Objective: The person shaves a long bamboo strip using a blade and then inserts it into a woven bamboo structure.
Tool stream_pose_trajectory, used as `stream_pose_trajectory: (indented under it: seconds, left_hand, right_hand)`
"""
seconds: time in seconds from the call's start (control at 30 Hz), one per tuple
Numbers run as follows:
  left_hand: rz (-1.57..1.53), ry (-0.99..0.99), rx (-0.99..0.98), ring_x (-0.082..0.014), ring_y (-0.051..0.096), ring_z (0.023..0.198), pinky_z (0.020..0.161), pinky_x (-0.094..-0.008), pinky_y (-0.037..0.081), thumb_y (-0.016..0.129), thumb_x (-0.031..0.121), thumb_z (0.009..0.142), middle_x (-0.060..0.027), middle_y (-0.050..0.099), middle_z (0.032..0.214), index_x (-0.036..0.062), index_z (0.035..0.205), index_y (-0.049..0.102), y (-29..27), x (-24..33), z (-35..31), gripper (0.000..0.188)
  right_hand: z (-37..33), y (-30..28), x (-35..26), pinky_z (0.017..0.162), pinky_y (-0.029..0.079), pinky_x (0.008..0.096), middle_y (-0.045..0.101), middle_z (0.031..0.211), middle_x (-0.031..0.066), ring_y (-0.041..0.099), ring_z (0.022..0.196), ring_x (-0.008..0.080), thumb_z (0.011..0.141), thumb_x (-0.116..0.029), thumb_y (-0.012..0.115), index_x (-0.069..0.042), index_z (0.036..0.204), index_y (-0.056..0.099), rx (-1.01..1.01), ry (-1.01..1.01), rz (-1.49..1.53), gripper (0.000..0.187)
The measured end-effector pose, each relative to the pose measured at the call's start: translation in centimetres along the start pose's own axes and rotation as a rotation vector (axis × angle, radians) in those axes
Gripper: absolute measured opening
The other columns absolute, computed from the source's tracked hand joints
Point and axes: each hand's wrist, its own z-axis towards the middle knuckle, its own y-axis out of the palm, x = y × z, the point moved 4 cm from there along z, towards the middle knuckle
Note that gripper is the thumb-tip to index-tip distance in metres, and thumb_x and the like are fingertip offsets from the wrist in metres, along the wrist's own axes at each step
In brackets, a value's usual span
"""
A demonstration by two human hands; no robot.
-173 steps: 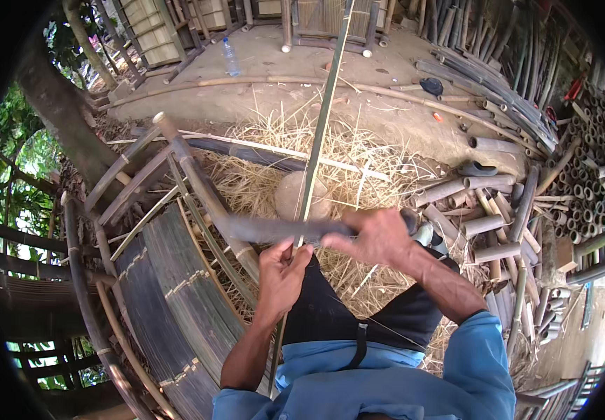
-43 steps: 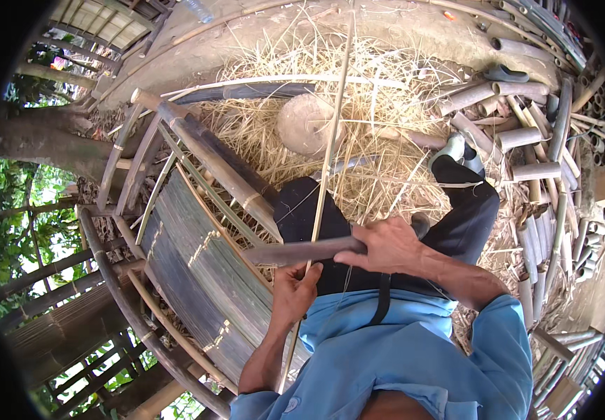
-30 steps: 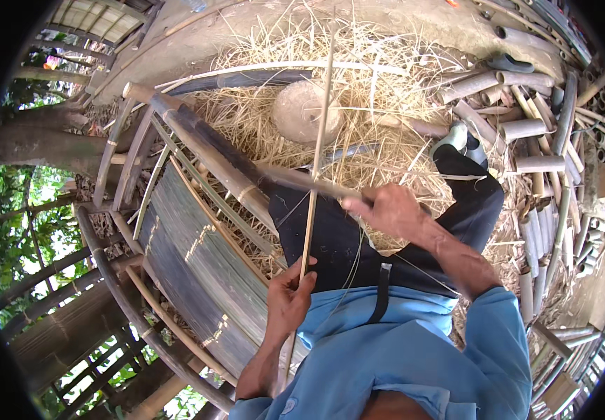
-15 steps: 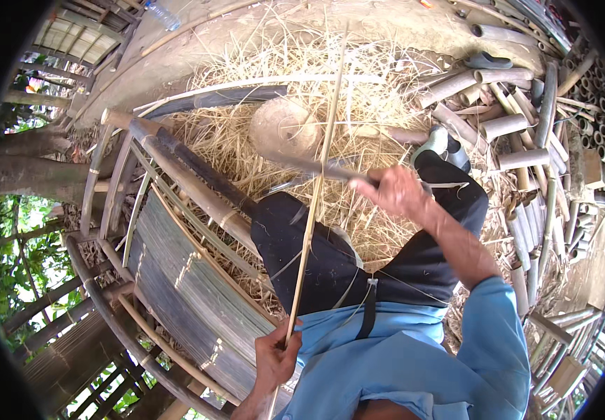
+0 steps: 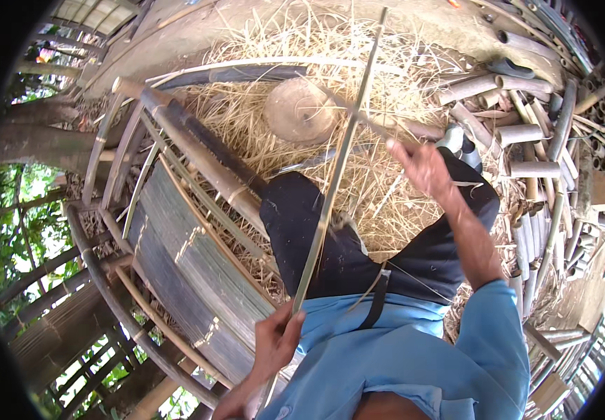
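My left hand (image 5: 278,336), low and left of my lap, is closed around a long narrow bamboo strip (image 5: 336,175). The strip slants up and away across my left thigh, past a round wooden block (image 5: 301,112) on the ground. In my right hand (image 5: 425,169), above my right knee, is the handle of a long knife (image 5: 374,127). Its blade, blurred by motion, points far left and crosses the strip near its upper part; whether they touch I cannot tell. A second, dark blade-like thing (image 5: 302,164) lies in the shavings before my left knee.
Pale bamboo shavings (image 5: 225,115) cover the ground ahead. At my left are a thick bamboo pole (image 5: 204,157) and a woven bamboo panel (image 5: 183,245). Cut bamboo tubes (image 5: 533,169) lie piled to the right, near a dark sandal (image 5: 511,68).
My right hand and the knife have moved farther away and right along the strip. The strip's far end has swung right, and a darker, greener side of it now shows.
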Motion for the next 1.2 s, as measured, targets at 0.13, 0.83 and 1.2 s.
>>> stream_pose_trajectory:
  seconds: [0.13,0.83,1.2]
  left_hand:
    - [-0.082,0.039,-0.002,0.0004,0.038,0.054,0.048,-0.0201,0.03,0.064,0.015,0.099,0.0092,0.048,0.065,0.0013,0.131,0.063,1.4,3.2,4.5,0.034]
    - [-0.081,0.1,0.005,0.001,0.04,0.05,0.045,-0.02,0.028,0.065,0.006,0.097,0.0087,0.05,0.064,-0.0001,0.118,0.066,1.1,0.3,2.2,0.022]
    - [0.097,-0.016,-0.008,-0.0015,0.043,0.056,0.05,-0.0209,0.032,0.068,0.005,0.093,0.006,0.054,0.066,-0.0037,0.12,0.068,-0.7,-1.3,-4.0,0.029]
  right_hand:
    - [-6.9,3.7,-5.8,0.056,0.051,0.0482,0.06,0.059,0.0208,0.063,0.055,0.0375,0.094,-0.06,0.058,-0.002,0.086,0.072,-0.141,-0.137,-0.008,0.061]
    - [-8.0,3.7,-7.8,0.058,0.056,0.0473,0.064,0.059,0.019,0.07,0.06,0.0354,0.093,-0.068,0.051,-0.007,0.088,0.078,0.054,-0.597,-0.18,0.067]
    - [2.7,2.0,8.1,0.032,0.041,0.0263,0.058,0.064,0.0044,0.052,0.043,0.0125,0.107,-0.016,0.041,-0.018,0.153,0.036,0.285,-0.679,-0.919,0.047]
